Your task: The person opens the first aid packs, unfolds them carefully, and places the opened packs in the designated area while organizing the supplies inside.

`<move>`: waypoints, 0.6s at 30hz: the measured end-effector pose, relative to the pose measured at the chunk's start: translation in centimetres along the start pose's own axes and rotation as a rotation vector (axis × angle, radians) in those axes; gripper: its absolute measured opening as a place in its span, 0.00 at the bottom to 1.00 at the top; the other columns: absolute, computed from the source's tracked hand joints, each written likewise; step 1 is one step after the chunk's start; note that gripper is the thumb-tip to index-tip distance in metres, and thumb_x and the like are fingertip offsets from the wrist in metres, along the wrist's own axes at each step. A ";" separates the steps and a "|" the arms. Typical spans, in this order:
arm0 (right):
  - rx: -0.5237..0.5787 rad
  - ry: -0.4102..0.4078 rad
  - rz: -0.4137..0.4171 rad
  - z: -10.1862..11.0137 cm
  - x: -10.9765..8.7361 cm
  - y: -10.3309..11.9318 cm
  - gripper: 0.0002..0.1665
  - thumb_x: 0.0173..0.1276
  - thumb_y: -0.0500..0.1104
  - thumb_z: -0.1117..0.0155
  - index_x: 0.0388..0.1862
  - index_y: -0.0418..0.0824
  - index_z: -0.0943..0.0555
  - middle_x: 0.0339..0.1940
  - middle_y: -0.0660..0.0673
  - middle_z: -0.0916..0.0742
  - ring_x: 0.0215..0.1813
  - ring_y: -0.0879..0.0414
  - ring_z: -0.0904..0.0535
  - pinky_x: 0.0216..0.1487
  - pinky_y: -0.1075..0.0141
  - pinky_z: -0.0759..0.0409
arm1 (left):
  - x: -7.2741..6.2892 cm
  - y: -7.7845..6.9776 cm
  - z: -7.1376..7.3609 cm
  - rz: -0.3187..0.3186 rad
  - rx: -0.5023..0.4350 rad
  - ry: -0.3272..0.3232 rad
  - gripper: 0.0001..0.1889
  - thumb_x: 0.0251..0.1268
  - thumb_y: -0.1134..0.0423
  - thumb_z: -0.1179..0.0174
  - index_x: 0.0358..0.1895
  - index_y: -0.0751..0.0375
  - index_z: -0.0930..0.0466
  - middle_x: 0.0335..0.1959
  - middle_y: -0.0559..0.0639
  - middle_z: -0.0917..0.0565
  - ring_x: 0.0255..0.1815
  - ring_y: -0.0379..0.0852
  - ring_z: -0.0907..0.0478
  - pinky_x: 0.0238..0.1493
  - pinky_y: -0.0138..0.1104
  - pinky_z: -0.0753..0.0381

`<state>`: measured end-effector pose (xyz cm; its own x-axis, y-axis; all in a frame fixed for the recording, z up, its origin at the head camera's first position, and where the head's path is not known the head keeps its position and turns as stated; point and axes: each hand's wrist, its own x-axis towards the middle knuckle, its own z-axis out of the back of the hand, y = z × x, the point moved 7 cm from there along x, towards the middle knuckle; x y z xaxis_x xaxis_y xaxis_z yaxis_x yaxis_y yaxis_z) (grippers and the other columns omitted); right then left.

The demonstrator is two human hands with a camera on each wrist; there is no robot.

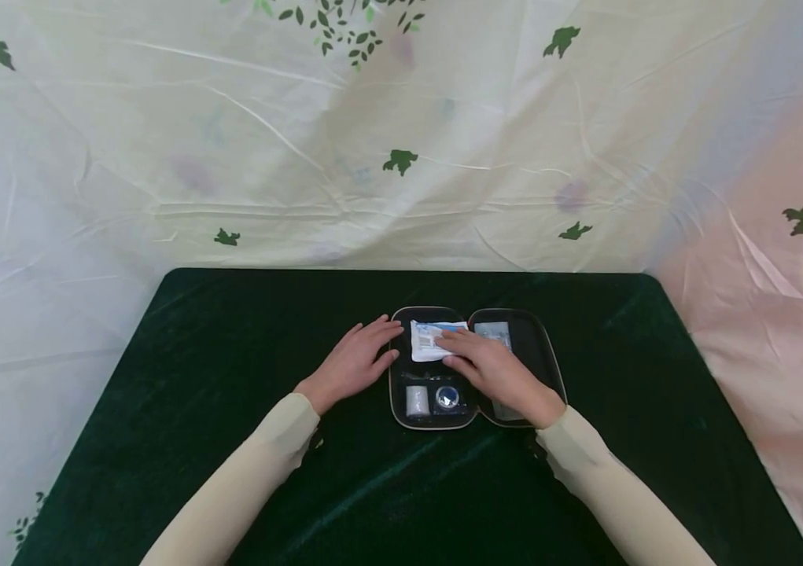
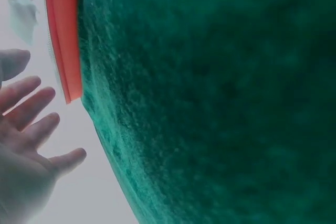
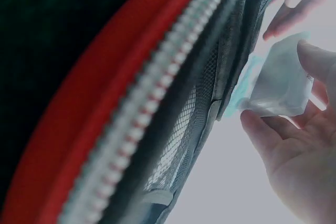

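Observation:
A zippered case point(image 1: 539, 346) lies open on the table, black inside and red outside. Over its left half, my right hand point(image 1: 496, 369) holds a white packet point(image 1: 425, 342) with blue print; in the right wrist view the thumb and fingers grip the packet point(image 3: 281, 82). My left hand point(image 1: 355, 362) is spread at the case's left rim, fingertips right at the edge and nothing in it. Below the packet, a white roll point(image 1: 417, 401) and a round tape roll point(image 1: 447, 397) sit in the left half. The left wrist view has the red case side point(image 2: 63, 35) beside the spread fingers.
The case's right half has a mesh pocket point(image 3: 184, 135) with a pale packet point(image 1: 493, 332) in it, partly hidden by my right forearm. Dark green velvet cloth point(image 1: 267, 314) covers the table. Behind hangs a pale curtain point(image 1: 302, 157) with leaf and bird prints.

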<state>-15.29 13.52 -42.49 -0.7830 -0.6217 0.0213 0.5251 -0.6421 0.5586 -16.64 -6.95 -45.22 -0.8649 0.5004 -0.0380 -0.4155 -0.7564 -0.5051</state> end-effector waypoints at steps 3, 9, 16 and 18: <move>-0.002 -0.002 0.003 0.1 -0.4 0.0 0.27 0.82 0.49 0.43 0.75 0.45 0.25 0.75 0.37 0.24 0.76 0.40 0.30 0.73 0.38 0.33 | 0.6 -0.2 0.0 -0.029 0.032 0.001 0.24 0.81 0.54 0.45 0.74 0.57 0.27 0.77 0.53 0.30 0.83 0.50 0.45 0.79 0.58 0.46; 0.001 -0.001 0.015 0.1 -0.9 -0.1 0.27 0.81 0.48 0.41 0.75 0.45 0.25 0.75 0.36 0.24 0.76 0.40 0.30 0.72 0.39 0.31 | 1.9 -0.7 0.1 -0.064 0.107 0.013 0.24 0.77 0.54 0.39 0.71 0.58 0.23 0.77 0.54 0.30 0.82 0.52 0.44 0.78 0.60 0.45; -0.010 -0.002 0.041 0.0 -1.4 -0.1 0.26 0.80 0.46 0.40 0.73 0.42 0.23 0.74 0.36 0.23 0.76 0.40 0.30 0.72 0.39 0.31 | 3.0 -0.8 0.0 -0.027 0.161 0.029 0.25 0.73 0.52 0.34 0.68 0.58 0.21 0.76 0.54 0.29 0.82 0.52 0.43 0.78 0.59 0.45; -0.008 -0.006 0.047 0.0 -1.6 -0.1 0.26 0.80 0.46 0.40 0.73 0.42 0.23 0.74 0.37 0.23 0.76 0.40 0.30 0.72 0.39 0.31 | 3.3 -0.8 0.0 -0.024 0.176 0.026 0.25 0.73 0.52 0.34 0.67 0.58 0.20 0.76 0.54 0.28 0.82 0.52 0.42 0.78 0.59 0.44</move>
<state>-14.06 14.60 -42.56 -0.7589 -0.6491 0.0522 0.5643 -0.6155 0.5502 -19.14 -4.67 -44.97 -0.8478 0.5279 -0.0512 -0.4804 -0.8052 -0.3477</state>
